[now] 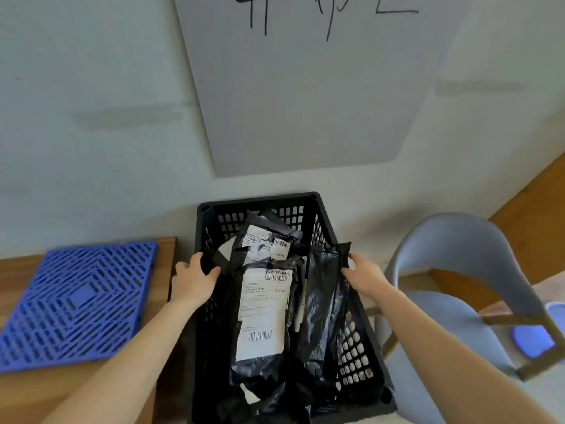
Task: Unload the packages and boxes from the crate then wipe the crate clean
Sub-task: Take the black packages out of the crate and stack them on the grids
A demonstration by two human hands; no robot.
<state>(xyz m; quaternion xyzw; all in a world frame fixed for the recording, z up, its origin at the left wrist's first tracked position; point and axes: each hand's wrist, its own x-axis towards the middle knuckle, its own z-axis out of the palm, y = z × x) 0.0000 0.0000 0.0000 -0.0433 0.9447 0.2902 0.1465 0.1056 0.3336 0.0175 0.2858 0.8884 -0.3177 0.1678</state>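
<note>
Between bench (21,267) and chair (458,240): black crate (357,356), packages (263,310) inside.
Left hand (192,281): curled over the crate's left rim.
Right hand (365,278): grips upright package (324,301) at right rim.
Bench top: blue mat (79,301).

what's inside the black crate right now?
Visible: overlapping black plastic mailer bags with white barcode labels, filling the black perforated plastic crate. Hidden: the crate floor and anything beneath the pile, boxes included.
</note>
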